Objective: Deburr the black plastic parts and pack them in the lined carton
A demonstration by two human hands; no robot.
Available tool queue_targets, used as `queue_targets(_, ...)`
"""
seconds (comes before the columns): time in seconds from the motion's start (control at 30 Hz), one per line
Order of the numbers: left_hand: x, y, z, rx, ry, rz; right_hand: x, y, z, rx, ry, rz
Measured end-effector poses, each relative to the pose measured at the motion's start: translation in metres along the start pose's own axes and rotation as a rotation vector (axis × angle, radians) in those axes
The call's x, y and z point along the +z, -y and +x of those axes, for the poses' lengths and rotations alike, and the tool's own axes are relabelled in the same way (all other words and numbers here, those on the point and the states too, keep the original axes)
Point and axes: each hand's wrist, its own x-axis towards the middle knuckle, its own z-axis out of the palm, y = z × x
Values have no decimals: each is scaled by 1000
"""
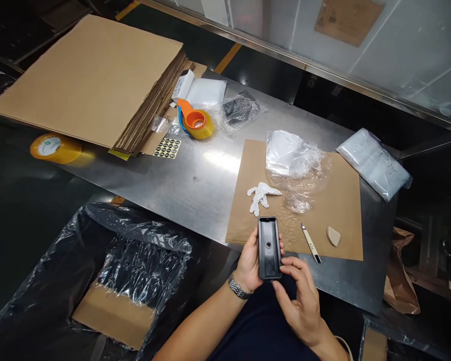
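Observation:
My left hand (pixel 249 265), with a metal watch on its wrist, holds a black rectangular tray-like part (pixel 269 253) with raised walls and a small round hole in its floor. Its fingers wrap behind the part and show at the far side. My right hand (pixel 300 293) is at the part's lower right corner, thumb and fingers apart; whether the fingertips touch the edge is hard to see. Beyond the hands, on a cardboard sheet (pixel 248 165), lie a crumpled white glove (pixel 262 196), a slim pale craft knife (pixel 310 244) and a beige wedge-shaped piece (pixel 333 236).
Clear plastic bags (pixel 295 155) lie on the cardboard; a folded bag pack (pixel 374 163) is at right. Left on the metal table (pixel 206 173) are stacked cardboard (pixel 93 75), an orange tape dispenser (pixel 195 120), a tape roll (pixel 54 148) and round stickers (pixel 167 148). A black-lined box (pixel 131 271) stands lower left.

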Motion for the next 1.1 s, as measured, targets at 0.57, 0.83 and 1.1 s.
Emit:
queue_targets(0.57, 17, 16, -11, 5, -75, 9, -4, 12, 6, -189, 73, -272)
queue_targets(0.83, 18, 22, -13, 48, -137, 20, -7, 8, -1, -114, -22, -87)
queue_targets(1.1, 13, 20, -4, 148, -213, 43, -14, -28, -10, 192, -252, 78)
